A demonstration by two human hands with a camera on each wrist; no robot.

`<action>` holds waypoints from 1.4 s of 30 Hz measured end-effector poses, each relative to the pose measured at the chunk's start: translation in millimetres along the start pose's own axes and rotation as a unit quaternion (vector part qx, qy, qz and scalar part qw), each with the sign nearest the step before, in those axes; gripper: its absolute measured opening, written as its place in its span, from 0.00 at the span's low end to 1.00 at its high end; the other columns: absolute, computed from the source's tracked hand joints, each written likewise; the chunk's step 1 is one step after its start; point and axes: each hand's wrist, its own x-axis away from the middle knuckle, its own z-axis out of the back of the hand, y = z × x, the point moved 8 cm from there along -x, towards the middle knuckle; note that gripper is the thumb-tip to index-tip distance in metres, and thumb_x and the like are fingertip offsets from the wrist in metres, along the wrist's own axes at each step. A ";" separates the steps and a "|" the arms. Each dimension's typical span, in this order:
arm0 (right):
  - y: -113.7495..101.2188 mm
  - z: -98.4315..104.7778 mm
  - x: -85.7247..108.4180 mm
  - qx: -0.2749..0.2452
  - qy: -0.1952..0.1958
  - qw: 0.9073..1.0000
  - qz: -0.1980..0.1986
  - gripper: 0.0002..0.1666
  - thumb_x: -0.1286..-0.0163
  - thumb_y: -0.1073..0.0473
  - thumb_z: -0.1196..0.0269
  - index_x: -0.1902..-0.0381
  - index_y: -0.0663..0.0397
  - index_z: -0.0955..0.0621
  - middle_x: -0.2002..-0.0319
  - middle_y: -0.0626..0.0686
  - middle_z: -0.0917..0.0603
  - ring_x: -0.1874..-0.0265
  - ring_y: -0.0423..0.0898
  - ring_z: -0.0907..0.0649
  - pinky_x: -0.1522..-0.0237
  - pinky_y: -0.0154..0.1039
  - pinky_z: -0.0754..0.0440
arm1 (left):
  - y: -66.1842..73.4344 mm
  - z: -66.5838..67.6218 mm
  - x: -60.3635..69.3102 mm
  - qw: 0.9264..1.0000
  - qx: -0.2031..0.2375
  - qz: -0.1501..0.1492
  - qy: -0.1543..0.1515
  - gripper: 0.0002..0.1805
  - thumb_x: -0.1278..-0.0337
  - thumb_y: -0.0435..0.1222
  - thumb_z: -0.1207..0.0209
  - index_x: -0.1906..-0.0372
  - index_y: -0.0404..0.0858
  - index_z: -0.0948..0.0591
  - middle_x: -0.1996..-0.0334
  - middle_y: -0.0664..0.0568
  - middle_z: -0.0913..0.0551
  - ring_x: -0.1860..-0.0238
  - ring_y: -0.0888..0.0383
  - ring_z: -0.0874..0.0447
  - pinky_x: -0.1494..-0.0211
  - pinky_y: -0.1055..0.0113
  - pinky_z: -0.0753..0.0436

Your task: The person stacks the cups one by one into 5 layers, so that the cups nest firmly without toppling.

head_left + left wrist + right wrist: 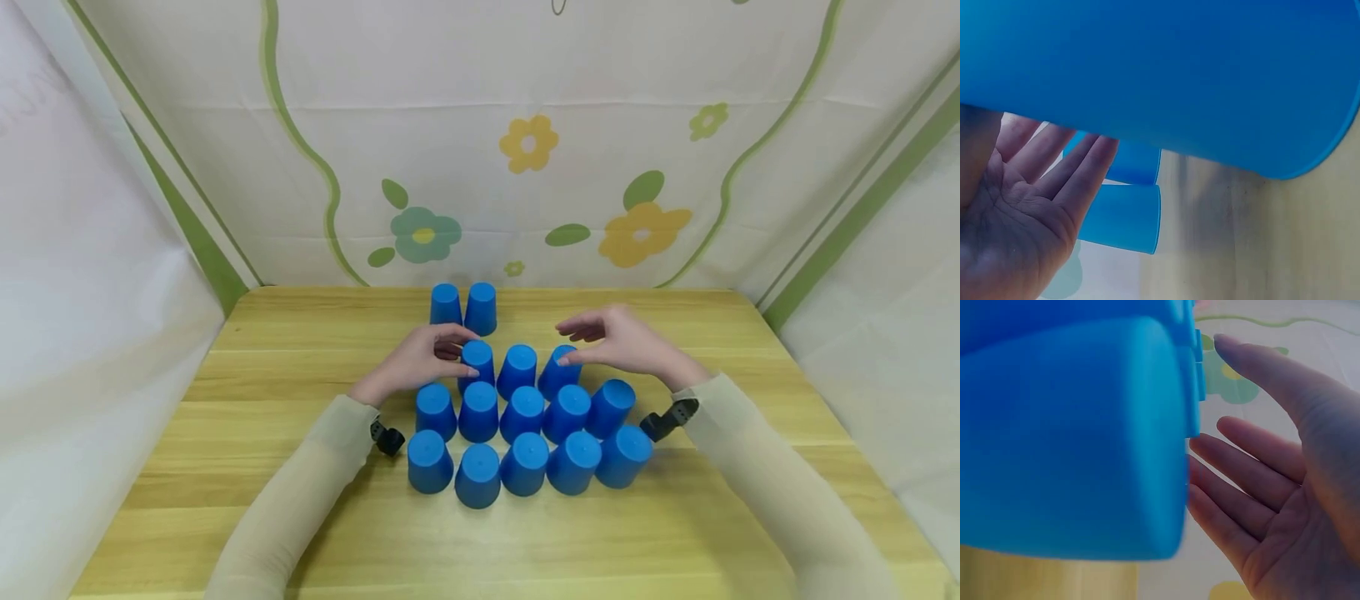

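Note:
Blue cups stand upside down in rows on the wooden table. My left hand has its thumb in front of and its fingers behind the leftmost blue cup of a row of three. In the left wrist view, a large near cup hides the fingertips of the left hand. The right hand is spread loosely beside the rightmost cup of that row, its thumb over the cup's top edge. In the right wrist view, the right hand has extended fingers and a close cup covers some fingertips.
Two cups stand behind, near the table's back edge. Several cups form a row closer to me, and several more make up the front row. A floral white cloth hangs behind the table.

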 end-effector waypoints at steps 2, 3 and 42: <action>2.1 -2.7 2.7 -0.002 -0.002 1.000 0.002 0.36 0.42 0.40 0.23 0.41 0.53 0.16 0.45 0.54 0.14 0.48 0.51 0.15 0.45 0.53 0.17 | 2.7 3.1 -1.4 1.000 -0.004 -0.003 0.007 0.24 0.41 0.42 0.27 0.41 0.45 0.18 0.46 0.56 0.16 0.46 0.55 0.17 0.42 0.57 0.17; 3.2 -3.7 3.8 -0.004 -0.002 1.000 0.002 0.36 0.42 0.40 0.23 0.41 0.52 0.16 0.45 0.55 0.14 0.48 0.51 0.15 0.46 0.53 0.17 | 5.1 5.0 -2.6 1.000 -0.005 -0.006 0.010 0.24 0.41 0.42 0.27 0.41 0.45 0.18 0.47 0.56 0.16 0.46 0.55 0.17 0.42 0.57 0.18; 7.5 -13.9 8.3 -0.027 -0.014 1.000 -0.007 0.31 0.42 0.48 0.21 0.44 0.57 0.14 0.54 0.46 0.12 0.56 0.45 0.13 0.53 0.42 0.14 | 60.8 40.6 -122.9 0.994 -0.041 -0.035 0.096 0.28 0.41 0.45 0.28 0.39 0.38 0.19 0.48 0.50 0.15 0.50 0.56 0.16 0.46 0.66 0.17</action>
